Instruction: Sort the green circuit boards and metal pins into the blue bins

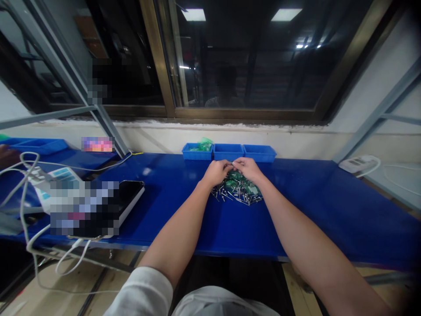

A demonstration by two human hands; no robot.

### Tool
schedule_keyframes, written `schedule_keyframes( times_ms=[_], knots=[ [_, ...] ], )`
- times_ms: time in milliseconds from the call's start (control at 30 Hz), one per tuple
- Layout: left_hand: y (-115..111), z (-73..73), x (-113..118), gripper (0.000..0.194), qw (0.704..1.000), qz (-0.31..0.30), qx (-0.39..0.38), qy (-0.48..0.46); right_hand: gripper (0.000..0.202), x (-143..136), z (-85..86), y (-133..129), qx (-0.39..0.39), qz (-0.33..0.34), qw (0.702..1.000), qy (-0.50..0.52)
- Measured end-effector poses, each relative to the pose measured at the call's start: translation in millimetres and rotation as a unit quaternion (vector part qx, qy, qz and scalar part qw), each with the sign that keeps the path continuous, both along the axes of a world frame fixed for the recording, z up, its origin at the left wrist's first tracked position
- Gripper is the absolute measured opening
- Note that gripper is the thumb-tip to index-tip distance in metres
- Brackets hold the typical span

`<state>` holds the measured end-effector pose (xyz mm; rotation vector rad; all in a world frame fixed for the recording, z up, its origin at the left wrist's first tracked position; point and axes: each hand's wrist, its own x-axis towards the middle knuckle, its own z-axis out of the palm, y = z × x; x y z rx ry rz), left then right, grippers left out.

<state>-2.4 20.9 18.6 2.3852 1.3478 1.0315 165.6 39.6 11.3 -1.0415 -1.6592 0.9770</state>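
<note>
At the left edge of the frame, another person's hand (7, 157) is by blue trays (49, 147). White cables (24, 206) loop beside a partly blurred, black-topped device (130, 193) on the shiny blue table (302, 215). Grey metal bars (110, 131) rise at upper left; a brown-framed dark window (269, 66) fills the upper middle, reflecting 2 ceiling panels. Below it, 3 blue bins (228, 152) stand in a row against the pale wall, the leftmost holding green material (204, 145). At centre, the left hand (216, 172) has its fingers pinched nearly closed, meeting those of the right hand (248, 169); what they grip is too small to tell. Under both lies the pile of metal pins (241, 193) with green pieces. At right, a white power strip (359, 163) lies near a slanting grey bar.
</note>
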Motion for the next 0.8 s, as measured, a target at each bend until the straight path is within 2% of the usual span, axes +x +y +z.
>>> schedule_keyframes(
  times_ms=[167,467,633,800],
  knots=[
    [0,1.8,-2,0.025,1.0,0.021,0.006,0.016,0.032,2,3.2,-3,-0.028,-0.016,0.996,0.088],
    [-2,4.1,0,0.042,0.999,0.012,-0.01,0.043,0.022,9,-1.8,2,-0.035,-0.004,0.991,0.127],
    [-2,4.3,-2,0.049,0.997,0.073,-0.008,0.035,0.021,11,-1.9,4,-0.012,-0.074,0.991,0.11],
    [1,3.2,-6,0.04,0.993,0.107,-0.01,0.04,0.018,20,-7.7,11,0.057,-0.153,0.982,0.094]
  ],
)
